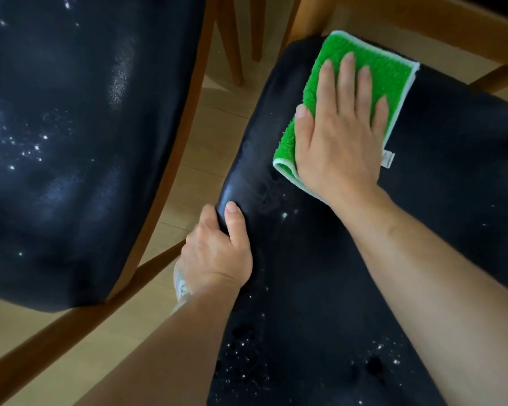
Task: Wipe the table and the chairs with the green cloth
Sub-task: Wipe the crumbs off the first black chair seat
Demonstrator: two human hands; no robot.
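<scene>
While the left hand [217,253] curls its fingers and thumb round the near left edge of a black chair seat [320,273] speckled with white crumbs, the right hand [339,133] presses flat, fingers straight, on the folded green cloth [361,57] at the seat's far corner.

Green cloth [361,83]: bright grass-green pile, edged in a pale mint-white border, with a small white tag at its corner. Chair seat [349,288] beneath the cloth: glossy black upholstery, flecked with white specks toward its near end, on a warm honey-brown wooden frame. Second chair seat [71,142], left of the cloth: the same black, scattered with white speckles and greyish sheen; floor [206,159] between them pale beige wood-grain.
</scene>
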